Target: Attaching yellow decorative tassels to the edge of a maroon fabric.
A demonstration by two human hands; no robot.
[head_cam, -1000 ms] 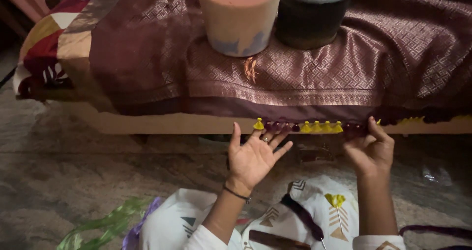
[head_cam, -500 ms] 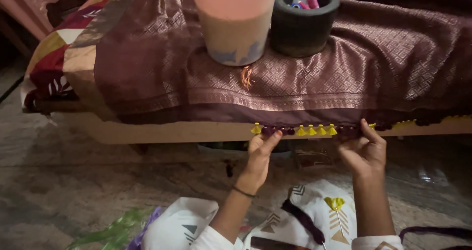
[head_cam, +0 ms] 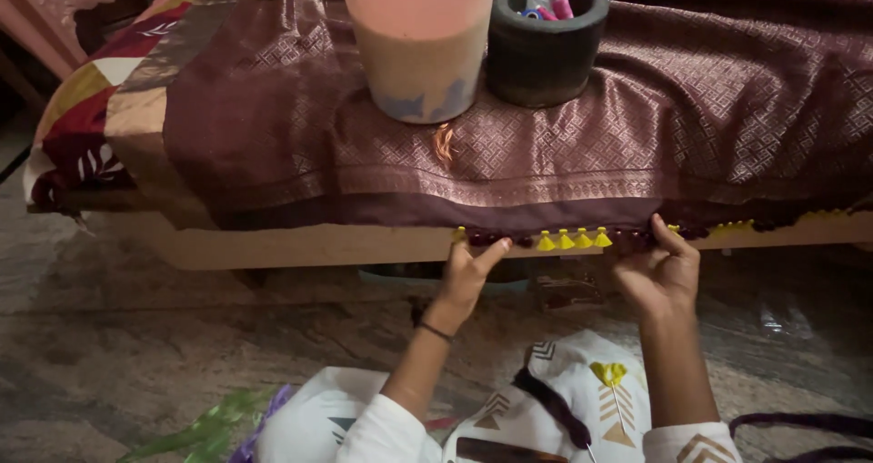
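Maroon brocade cloth lies draped over a low wooden platform; its lower hem hangs just past the front edge. Keep it spread flat, so the hem stays level while you work.

Pink-topped bucket and dark round pot stand on the cloth, side by side. They appear to weigh it down, so pull gently.

Trim: row of yellow tassels with dark beads between them, running along the hem. Your hands bracket this stretch.

Left hand: fingers pinched closed on the hem at the leftmost tassel. Right hand: fingers curled up onto the hem right of the row; whether it grips or only touches cannot be told. Hold the hem taut between both.
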